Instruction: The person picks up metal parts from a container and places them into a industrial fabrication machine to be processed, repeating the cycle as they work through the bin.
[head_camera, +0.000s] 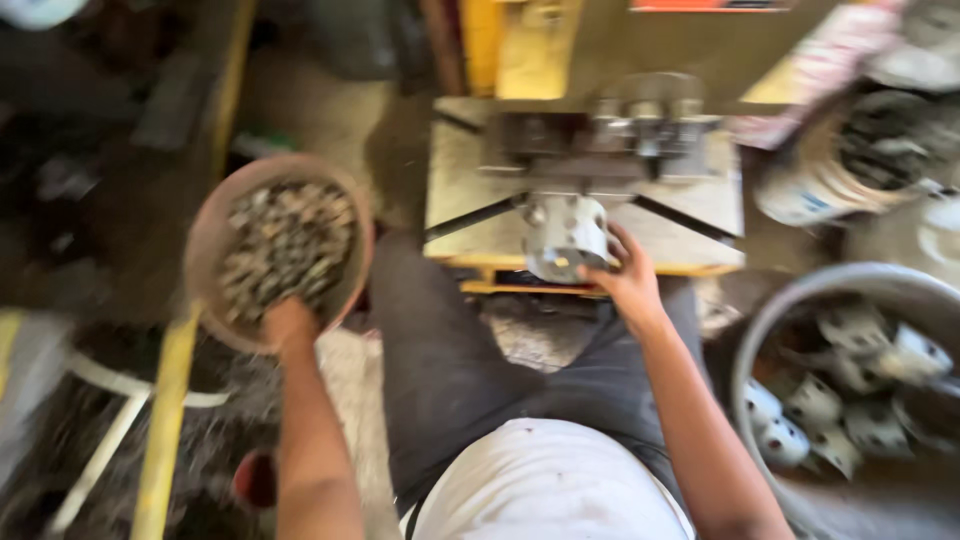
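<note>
A tub (770, 330) of white fittings stood right. The right hand (625, 285) gripped a perforated metal cup (563, 235) on the press plate (690, 205); the left hand (288, 322), grasp unclear, rested in a bowl (210, 235) of small parts.

Dim workshop with dusty concrete floor (320, 110) and yellow-edged machine table (700, 215).

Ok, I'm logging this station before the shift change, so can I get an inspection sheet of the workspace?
Surface: press table, metal plate with a yellow edge, worn.
Job's things: perforated metal cup on the plate; bowl of small metal pieces.
Clutter: tub of similar metal cups at right; bucket behind it.
Grips: right hand holds the cup's side; left hand reaches into the bowl, fingers blurred.
Cables: nothing seen.
Surroundings: yellow machine frame behind; dirty floor; picture blurred.
</note>
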